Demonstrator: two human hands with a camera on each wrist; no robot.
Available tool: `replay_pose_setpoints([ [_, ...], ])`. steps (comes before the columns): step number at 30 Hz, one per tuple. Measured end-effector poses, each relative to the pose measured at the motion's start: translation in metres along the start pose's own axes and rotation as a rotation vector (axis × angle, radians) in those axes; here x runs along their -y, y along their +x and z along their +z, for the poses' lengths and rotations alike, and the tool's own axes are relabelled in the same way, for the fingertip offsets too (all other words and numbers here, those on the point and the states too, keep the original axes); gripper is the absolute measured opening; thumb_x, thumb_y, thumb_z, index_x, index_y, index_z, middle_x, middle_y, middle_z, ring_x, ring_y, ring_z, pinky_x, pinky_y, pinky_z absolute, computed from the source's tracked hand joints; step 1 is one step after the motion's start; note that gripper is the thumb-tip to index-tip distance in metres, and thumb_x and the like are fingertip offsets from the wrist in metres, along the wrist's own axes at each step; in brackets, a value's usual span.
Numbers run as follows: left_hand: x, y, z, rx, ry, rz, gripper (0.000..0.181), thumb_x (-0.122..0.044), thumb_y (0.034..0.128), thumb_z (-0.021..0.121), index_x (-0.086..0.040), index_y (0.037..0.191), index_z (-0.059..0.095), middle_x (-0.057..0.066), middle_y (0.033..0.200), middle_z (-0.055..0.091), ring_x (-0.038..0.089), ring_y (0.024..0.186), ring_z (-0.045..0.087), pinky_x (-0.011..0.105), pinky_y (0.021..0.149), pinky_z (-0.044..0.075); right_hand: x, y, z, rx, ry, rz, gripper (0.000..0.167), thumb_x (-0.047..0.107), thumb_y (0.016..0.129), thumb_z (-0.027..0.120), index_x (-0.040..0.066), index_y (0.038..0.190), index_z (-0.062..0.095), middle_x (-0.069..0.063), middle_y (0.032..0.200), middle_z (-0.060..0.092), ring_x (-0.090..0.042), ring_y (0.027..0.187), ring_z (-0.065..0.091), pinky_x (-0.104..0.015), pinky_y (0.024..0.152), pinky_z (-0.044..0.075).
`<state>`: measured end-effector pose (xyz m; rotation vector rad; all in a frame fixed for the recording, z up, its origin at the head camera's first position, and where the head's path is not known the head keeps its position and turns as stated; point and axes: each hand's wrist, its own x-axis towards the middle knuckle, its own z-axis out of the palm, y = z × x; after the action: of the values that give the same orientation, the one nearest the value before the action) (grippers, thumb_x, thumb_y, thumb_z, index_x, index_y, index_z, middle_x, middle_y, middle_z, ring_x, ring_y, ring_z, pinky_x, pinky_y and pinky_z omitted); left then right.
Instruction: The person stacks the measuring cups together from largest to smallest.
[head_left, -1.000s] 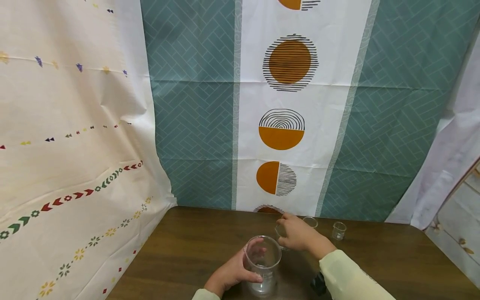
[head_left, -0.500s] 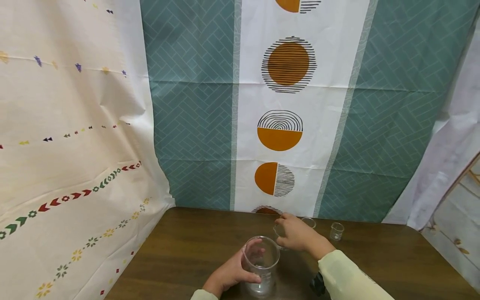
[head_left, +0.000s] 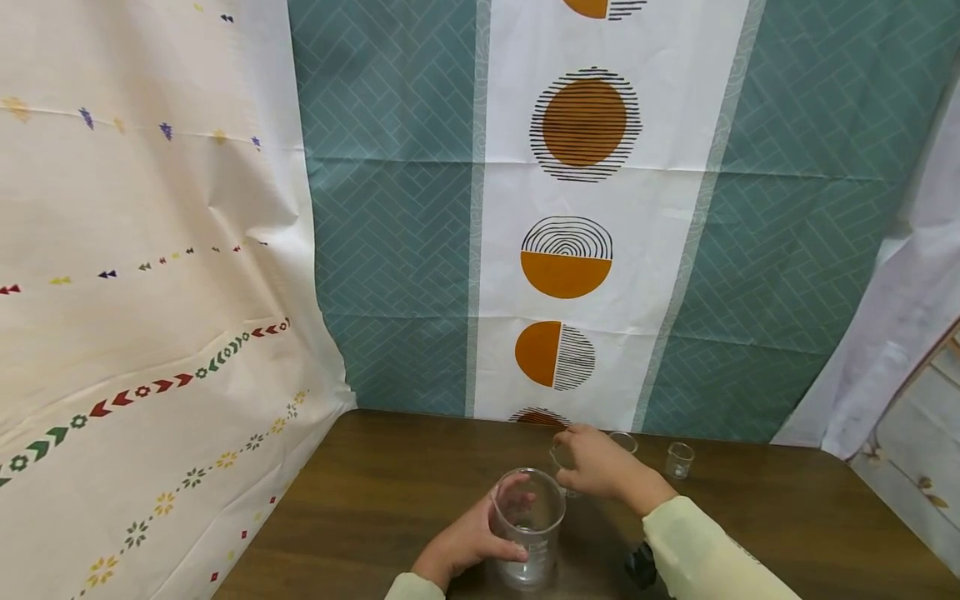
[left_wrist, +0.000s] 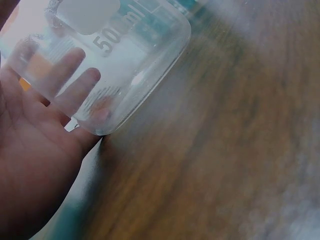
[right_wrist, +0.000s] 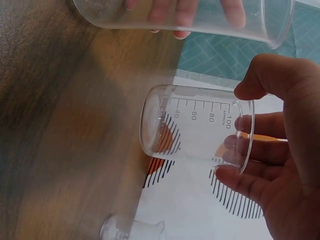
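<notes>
In the head view my left hand (head_left: 468, 540) grips a large clear glass beaker (head_left: 538, 542) around its side, thumb in front and fingers behind. The beaker stands upright, and the left wrist view shows a 500 ml mark on its wall (left_wrist: 132, 55). Farther back, my right hand (head_left: 603, 468) holds a smaller glass beaker (right_wrist: 195, 125) by its rim, thumb on one side and fingertips on the other. Its printed scale runs up to 100, and no contents show inside it. Whether its base touches the table I cannot tell.
Behind my right hand stands another clear beaker (head_left: 624, 442), partly hidden. A tiny beaker (head_left: 679, 461) is to its right on the brown wooden table (head_left: 405, 467). Patterned cloth (head_left: 397, 250) hangs along the table's back edge. A black object (head_left: 641, 565) shows under the right sleeve.
</notes>
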<state>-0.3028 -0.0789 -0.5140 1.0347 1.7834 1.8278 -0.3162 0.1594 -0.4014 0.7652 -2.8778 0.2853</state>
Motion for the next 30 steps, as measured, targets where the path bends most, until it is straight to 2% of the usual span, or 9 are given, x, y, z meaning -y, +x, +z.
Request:
replay_pose_setpoints([
  [6, 0.002, 0.001, -0.001, 0.0, 0.007, 0.006, 0.091, -0.016, 0.0761, 0.082, -0.025, 0.148, 0.027, 0.014, 0.147, 0.044, 0.023, 0.138, 0.04, 0.028, 0.105, 0.04, 0.0, 0.0, -0.004, -0.014, -0.012, -0.019, 0.047, 0.026, 0.077, 0.07, -0.001, 0.115, 0.064, -0.009, 0.104, 0.065, -0.025, 0.095, 0.061, -0.045, 0.086, 0.052],
  [18, -0.001, -0.001, -0.001, 0.002, 0.026, 0.003, 0.091, -0.016, 0.077, 0.081, -0.018, 0.149, 0.026, 0.02, 0.148, 0.042, 0.031, 0.14, 0.037, 0.029, 0.107, 0.04, 0.002, -0.003, -0.009, -0.032, -0.04, -0.04, 0.049, 0.025, 0.077, 0.069, -0.002, 0.117, 0.063, -0.013, 0.109, 0.065, -0.029, 0.097, 0.061, -0.046, 0.088, 0.051],
  [30, 0.001, 0.0, -0.001, -0.001, 0.038, 0.005, 0.091, -0.018, 0.0758, 0.082, -0.024, 0.148, 0.027, 0.018, 0.147, 0.043, 0.03, 0.138, 0.039, 0.029, 0.107, 0.039, 0.004, -0.006, -0.016, -0.065, -0.023, -0.016, 0.05, 0.027, 0.077, 0.07, 0.0, 0.118, 0.063, -0.012, 0.112, 0.064, -0.029, 0.104, 0.06, -0.045, 0.093, 0.049],
])
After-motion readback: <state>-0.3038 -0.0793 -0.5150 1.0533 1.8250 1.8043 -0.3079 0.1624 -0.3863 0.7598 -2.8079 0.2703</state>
